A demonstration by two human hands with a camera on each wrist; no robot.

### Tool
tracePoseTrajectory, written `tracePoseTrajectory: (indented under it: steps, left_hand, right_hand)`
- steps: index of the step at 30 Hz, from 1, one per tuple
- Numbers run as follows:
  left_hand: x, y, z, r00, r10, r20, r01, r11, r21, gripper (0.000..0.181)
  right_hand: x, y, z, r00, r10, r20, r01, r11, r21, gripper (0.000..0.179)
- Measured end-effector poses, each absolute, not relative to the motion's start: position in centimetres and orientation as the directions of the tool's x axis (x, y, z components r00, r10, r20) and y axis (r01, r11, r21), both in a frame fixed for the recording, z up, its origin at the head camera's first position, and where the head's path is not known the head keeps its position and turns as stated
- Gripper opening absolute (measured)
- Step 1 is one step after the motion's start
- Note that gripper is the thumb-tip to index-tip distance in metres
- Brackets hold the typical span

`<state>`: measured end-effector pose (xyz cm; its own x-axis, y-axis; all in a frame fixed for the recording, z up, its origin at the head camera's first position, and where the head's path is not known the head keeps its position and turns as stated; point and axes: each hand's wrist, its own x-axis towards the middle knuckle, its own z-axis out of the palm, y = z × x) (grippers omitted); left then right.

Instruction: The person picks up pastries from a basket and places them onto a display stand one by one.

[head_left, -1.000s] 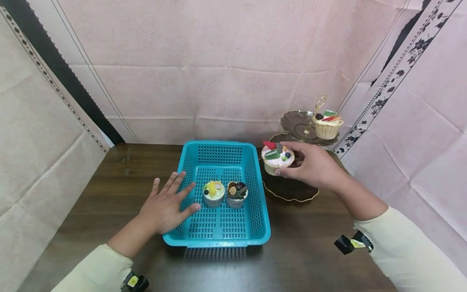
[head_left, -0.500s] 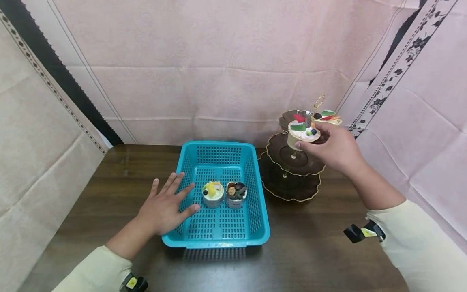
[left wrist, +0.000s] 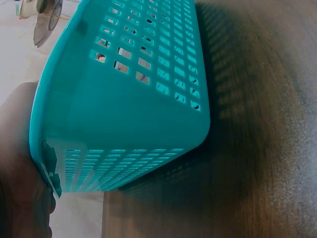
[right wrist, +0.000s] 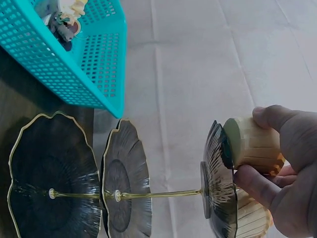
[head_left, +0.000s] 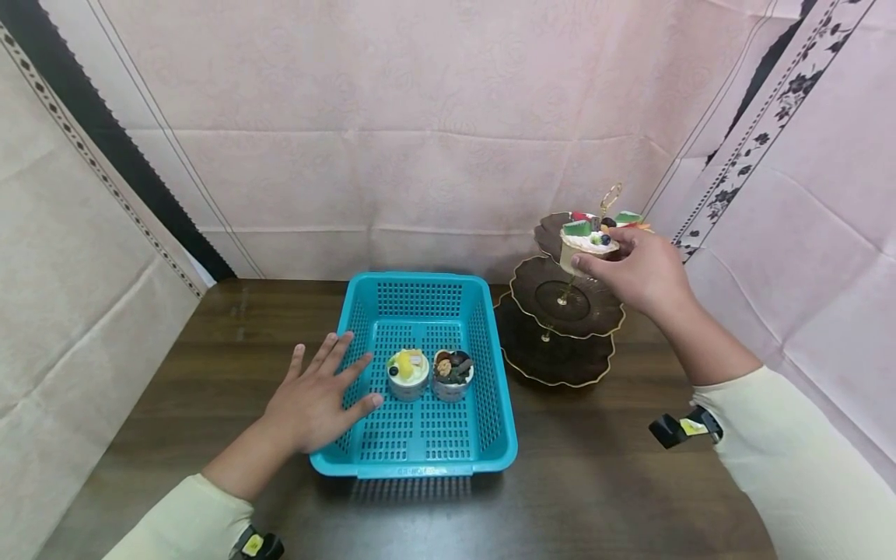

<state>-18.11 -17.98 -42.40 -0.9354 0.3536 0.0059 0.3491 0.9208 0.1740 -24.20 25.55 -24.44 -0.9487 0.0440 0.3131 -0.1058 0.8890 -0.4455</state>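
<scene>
My right hand (head_left: 647,268) grips a cream-topped toy cupcake (head_left: 588,247) by its sides, thumb and fingers around the pale cup. In the right wrist view this cupcake (right wrist: 252,145) is right at the top plate (right wrist: 220,183) of a three-tier stand. A second cupcake (head_left: 628,221) sits on that plate, partly hidden behind my right hand. My left hand (head_left: 311,404) lies with spread fingers over the left rim of a blue plastic basket (head_left: 413,469). Inside the basket stand a yellow-topped cupcake (head_left: 408,373) and a dark-topped cupcake (head_left: 453,375), side by side.
The stand's middle plate (head_left: 567,311) and bottom plate (head_left: 553,369) have gold wavy rims. A gold ring handle (head_left: 611,196) rises from the top tier. Cloth (head_left: 392,179) hangs behind and beside the dark wooden table (head_left: 560,482).
My right hand has carried its cupcake up and to the right, from in front of the stand to the top plate. The left hand and basket have stayed in place.
</scene>
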Motion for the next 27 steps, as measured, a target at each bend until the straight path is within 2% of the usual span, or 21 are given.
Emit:
tracePoseTrajectory:
  steps: [21, 27]
  left_hand:
    - [-18.0, -17.9, -42.5, -0.936, 0.353, 0.013, 0.350, 0.922, 0.164, 0.094]
    - [-18.1, -18.0, -42.5, -0.935, 0.355, 0.018, 0.353, 0.921, 0.165, 0.094]
  right_hand:
    - [-25.4, 25.5, -25.2, -0.949, 0.065, 0.309, -0.078, 0.899, -0.432, 0.079]
    - [-25.2, 25.6, -25.0, -0.949, 0.063, 0.310, -0.069, 0.916, -0.396, 0.073]
